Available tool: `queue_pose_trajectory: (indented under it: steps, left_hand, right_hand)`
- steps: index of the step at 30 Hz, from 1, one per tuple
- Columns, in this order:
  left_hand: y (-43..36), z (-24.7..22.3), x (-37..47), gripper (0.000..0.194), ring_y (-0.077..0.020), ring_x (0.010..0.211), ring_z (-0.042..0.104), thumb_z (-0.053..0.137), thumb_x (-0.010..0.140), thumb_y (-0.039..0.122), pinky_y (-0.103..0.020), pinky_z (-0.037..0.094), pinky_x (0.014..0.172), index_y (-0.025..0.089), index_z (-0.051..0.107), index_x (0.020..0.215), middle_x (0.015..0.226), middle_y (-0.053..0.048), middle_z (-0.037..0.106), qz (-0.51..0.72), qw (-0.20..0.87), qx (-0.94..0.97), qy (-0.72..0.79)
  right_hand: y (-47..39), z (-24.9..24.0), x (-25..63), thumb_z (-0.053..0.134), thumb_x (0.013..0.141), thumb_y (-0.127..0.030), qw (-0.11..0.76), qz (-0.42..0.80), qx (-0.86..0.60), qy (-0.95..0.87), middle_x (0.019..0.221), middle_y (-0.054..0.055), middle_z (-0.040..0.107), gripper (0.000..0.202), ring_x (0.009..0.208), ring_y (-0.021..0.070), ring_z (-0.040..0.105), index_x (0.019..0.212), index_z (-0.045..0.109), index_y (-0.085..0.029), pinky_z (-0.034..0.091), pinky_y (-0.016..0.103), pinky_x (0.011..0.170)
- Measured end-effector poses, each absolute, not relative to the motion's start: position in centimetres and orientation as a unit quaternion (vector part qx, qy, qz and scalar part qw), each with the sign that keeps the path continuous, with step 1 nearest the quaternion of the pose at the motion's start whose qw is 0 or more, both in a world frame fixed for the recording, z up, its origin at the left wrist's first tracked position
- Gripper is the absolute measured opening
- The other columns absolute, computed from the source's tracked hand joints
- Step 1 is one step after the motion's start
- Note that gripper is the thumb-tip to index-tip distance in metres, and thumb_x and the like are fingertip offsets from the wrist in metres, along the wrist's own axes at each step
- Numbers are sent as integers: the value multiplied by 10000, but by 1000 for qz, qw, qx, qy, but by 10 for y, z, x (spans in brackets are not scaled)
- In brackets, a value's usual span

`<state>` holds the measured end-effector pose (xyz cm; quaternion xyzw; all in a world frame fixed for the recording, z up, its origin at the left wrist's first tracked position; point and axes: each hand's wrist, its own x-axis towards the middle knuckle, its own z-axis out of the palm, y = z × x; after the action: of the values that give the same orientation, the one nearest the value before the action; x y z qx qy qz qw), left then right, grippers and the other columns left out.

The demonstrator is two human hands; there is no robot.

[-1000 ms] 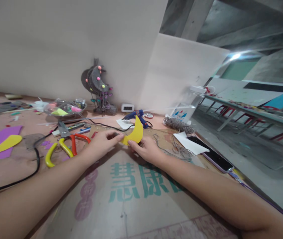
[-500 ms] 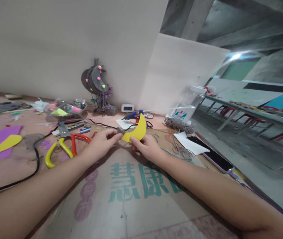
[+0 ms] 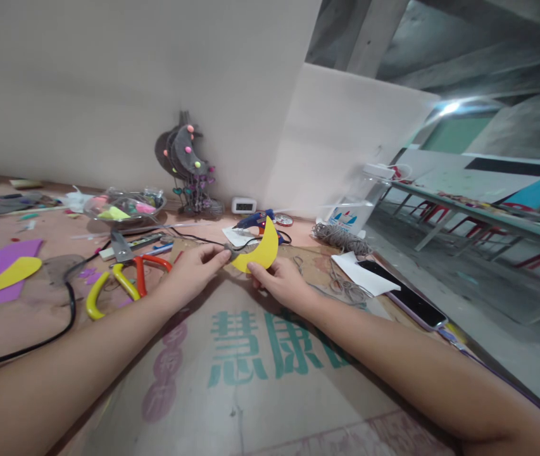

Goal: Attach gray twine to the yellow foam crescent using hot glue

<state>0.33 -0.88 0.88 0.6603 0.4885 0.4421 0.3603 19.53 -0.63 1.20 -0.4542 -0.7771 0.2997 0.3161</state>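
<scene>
A yellow crescent moon cutout (image 3: 266,248) is held up over the cardboard, its upper tip pointing upward. My right hand (image 3: 279,278) is closed on the crescent's lower edge, thumb in front and fingers behind. At the crescent's left tip, my left hand (image 3: 203,266) pinches grey yarn (image 3: 233,254) between thumb and fingertips. The yarn covers that tip; how it is fixed there is too small to tell. Behind the crescent lies a blue glue gun (image 3: 253,220), partly hidden by it.
Scissors (image 3: 130,269) with orange and yellow handles lie left. A grey yarn bundle (image 3: 339,239), loose strands, white paper (image 3: 362,273) and a phone (image 3: 407,294) are right. Behind stand grey crescent ornaments (image 3: 184,158), a small clock (image 3: 244,205) and a plastic tray (image 3: 127,212). A black cable (image 3: 71,304) runs left.
My left hand has shifted slightly left from the crescent's tip, showing more of the grey yarn there. The right hand and crescent have stayed nearly still.
</scene>
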Motion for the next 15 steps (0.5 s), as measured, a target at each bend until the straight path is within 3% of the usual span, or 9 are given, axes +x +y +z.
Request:
queue_pose_trajectory:
  steps: [4, 10, 15]
  left_hand:
    - [-6, 6, 3, 414, -204, 917, 583, 584, 748, 425, -296, 432, 787, 172, 621, 1073, 1033, -69, 656, 472, 388, 646, 458]
    - [-6, 9, 4, 306, -154, 743, 578, 583, 749, 445, -244, 424, 675, 165, 653, 850, 810, -24, 664, 486, 379, 639, 460]
    - [-8, 10, 4, 297, -150, 725, 550, 562, 774, 439, -231, 398, 636, 156, 637, 825, 772, -17, 627, 481, 376, 646, 458]
  right_hand:
    - [-7, 15, 195, 447, 857, -341, 309, 293, -454, -782, 524, -1, 564, 346, 447, 80, 476, 617, 584, -133, 369, 182, 458]
    - [-11, 20, 193, 445, 858, -322, 291, 289, -467, -783, 520, 4, 572, 353, 445, 84, 477, 581, 563, -138, 365, 190, 463]
    - [-8, 16, 194, 444, 861, -337, 319, 285, -456, -781, 520, -7, 550, 331, 456, 86, 483, 596, 518, -154, 372, 193, 470]
